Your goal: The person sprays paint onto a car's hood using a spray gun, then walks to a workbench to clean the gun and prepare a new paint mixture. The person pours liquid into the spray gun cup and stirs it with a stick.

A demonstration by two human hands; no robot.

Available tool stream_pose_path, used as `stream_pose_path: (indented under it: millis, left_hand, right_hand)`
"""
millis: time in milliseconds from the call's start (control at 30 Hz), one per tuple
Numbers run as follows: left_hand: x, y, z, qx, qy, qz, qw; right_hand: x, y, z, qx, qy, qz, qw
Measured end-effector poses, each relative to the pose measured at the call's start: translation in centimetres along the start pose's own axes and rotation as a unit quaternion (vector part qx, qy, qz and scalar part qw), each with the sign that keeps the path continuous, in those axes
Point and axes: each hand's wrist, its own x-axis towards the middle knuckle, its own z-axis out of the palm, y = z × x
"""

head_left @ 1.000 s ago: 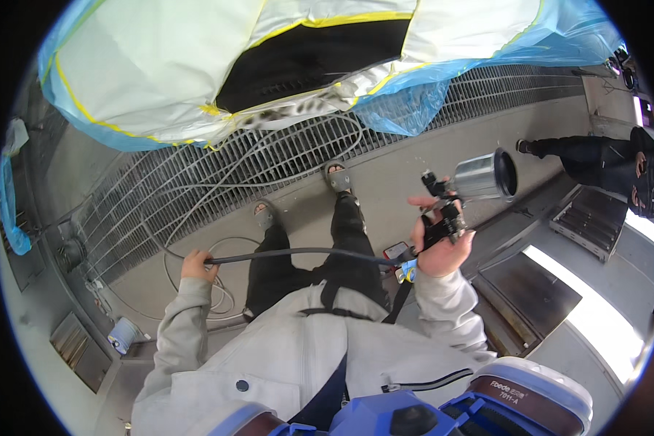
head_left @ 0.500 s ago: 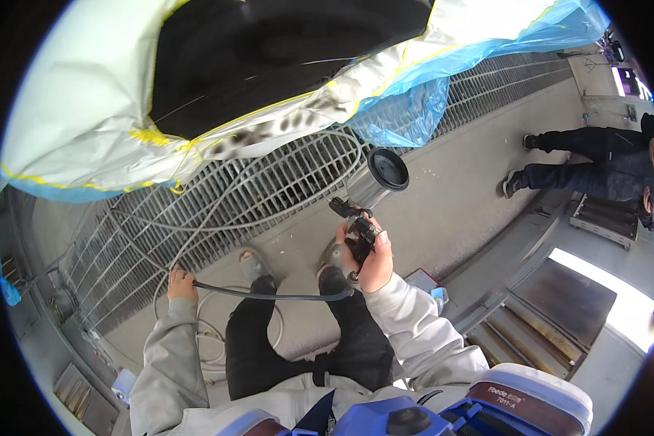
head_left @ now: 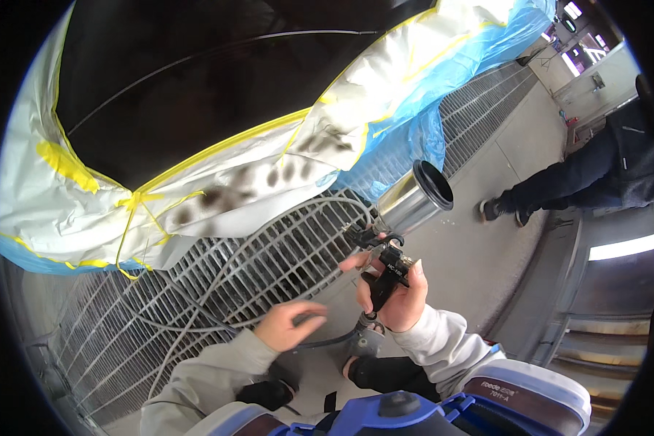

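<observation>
A black spray gun (head_left: 394,266) with a shiny metal paint cup is in my right hand (head_left: 408,304), which is wrapped round its handle. The cup leans up and to the right, its dark rim facing the upper right. From the base of the handle a dark air hose (head_left: 328,341) runs left, passing behind my left hand (head_left: 291,327). That hand hovers over the floor grate with fingers stretched out, and nothing shows in its grasp. Ahead lies a glossy black panel (head_left: 196,94), bordered by white masking sheet (head_left: 261,163) with yellow tape and dark overspray spots.
Blue plastic film (head_left: 392,163) hangs from the masking at the right. Below it runs a metal floor grate (head_left: 218,272) with a loop of grey hose (head_left: 298,207) across it. Another person (head_left: 588,171) stands at the right. Part of my blue respirator (head_left: 400,410) fills the bottom.
My left hand has let go of the hose and moved right, toward the spray gun. The panel fills more of the view, and the gun appears slightly lower and farther right.
</observation>
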Motion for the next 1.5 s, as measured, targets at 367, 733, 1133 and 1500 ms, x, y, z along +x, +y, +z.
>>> stream_pose_path:
  millis: [367,733,1133,1500]
  left_hand:
    - [3.6,2.3,4.8,-0.387,0.08,0.084,0.915]
    - [0.6,-1.4,4.1,-0.358,0.094,0.008,0.929]
    - [-0.7,-2.3,3.9,-0.396,0.076,-0.023,0.915]
    - [-0.8,-2.7,3.9,-0.392,0.098,-0.023,0.914]
  right_hand:
    - [0.6,1.8,3.0,-0.003,0.006,-0.05,0.999]
    - [-0.5,7.2,2.5,-0.013,-0.037,-0.05,0.998]
    - [-1.0,7.2,4.0,-0.049,-0.005,-0.045,0.998]
    - [-1.2,7.1,3.9,-0.048,0.013,-0.06,0.997]
